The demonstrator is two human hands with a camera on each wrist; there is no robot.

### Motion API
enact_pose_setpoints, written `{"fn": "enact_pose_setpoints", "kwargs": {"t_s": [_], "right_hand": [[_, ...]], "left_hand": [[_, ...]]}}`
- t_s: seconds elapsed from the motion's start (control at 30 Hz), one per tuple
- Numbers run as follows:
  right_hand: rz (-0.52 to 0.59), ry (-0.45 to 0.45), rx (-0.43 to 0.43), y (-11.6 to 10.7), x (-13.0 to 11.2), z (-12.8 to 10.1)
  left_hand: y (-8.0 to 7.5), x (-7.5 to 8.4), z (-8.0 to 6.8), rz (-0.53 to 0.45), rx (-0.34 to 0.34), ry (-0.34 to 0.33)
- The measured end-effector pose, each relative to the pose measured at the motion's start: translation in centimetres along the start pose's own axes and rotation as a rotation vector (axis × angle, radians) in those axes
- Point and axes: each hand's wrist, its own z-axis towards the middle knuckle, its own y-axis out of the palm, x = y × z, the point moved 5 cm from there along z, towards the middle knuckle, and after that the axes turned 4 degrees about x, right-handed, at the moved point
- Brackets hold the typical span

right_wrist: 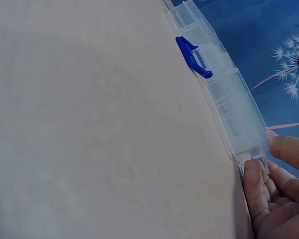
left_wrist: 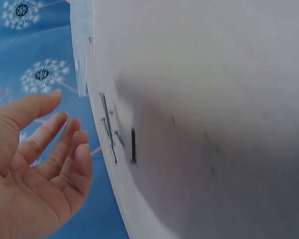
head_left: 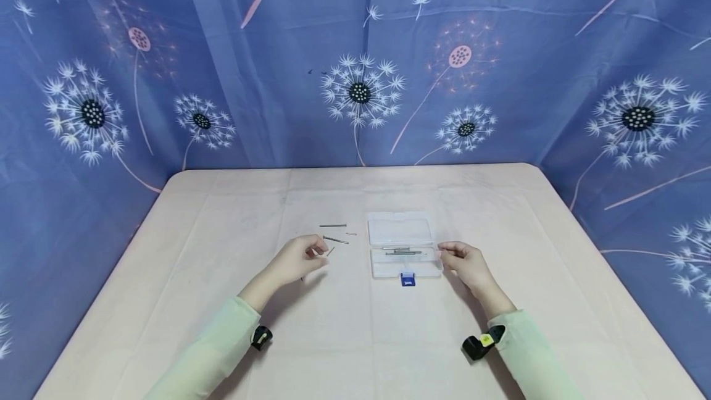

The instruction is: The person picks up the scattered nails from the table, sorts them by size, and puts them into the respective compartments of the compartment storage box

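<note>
A clear plastic box (head_left: 404, 262) lies open at the table's middle, its lid (head_left: 400, 231) folded back and a blue latch (head_left: 407, 278) at the front. A few long nails (head_left: 402, 252) lie inside. My right hand (head_left: 447, 253) pinches the box's right end; in the right wrist view the fingertips (right_wrist: 255, 172) press its corner (right_wrist: 249, 149), beyond the blue latch (right_wrist: 192, 54). Several loose nails (head_left: 335, 239) lie left of the box. My left hand (head_left: 318, 252) hovers beside them, its fingers relaxed and the palm (left_wrist: 25, 194) empty, close to the nails (left_wrist: 108, 130).
A pale pink cloth covers the table (head_left: 355, 338). A blue curtain (head_left: 355, 66) printed with dandelions hangs behind and on both sides. Both forearms wear light green sleeves (head_left: 211, 350) with wrist cameras.
</note>
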Motion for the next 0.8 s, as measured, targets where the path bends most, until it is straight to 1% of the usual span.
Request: {"fn": "enact_pose_setpoints", "kwargs": {"t_s": [0.27, 0.43, 0.57, 0.67, 0.8], "right_hand": [[0.006, 0.004, 0.009, 0.0, 0.0, 0.1], [-0.005, 0.008, 0.011, 0.1, 0.1, 0.0], [0.002, 0.005, 0.008, 0.0, 0.0, 0.0], [-0.004, 0.009, 0.009, 0.0, -0.1, -0.1], [-0.024, 0.015, 0.005, 0.0, -0.2, -0.1]], "left_hand": [[-1.3, -0.9, -1.1, -0.005, -0.095, 0.039], [-2.1, -2.0, -1.7, 0.009, -0.128, 0.003], [-2.5, -2.8, -1.7, 0.039, -0.137, -0.032], [-2.7, -3.2, -1.7, 0.04, -0.149, -0.053], [-3.0, -3.6, -1.7, 0.025, -0.159, -0.053]]}}
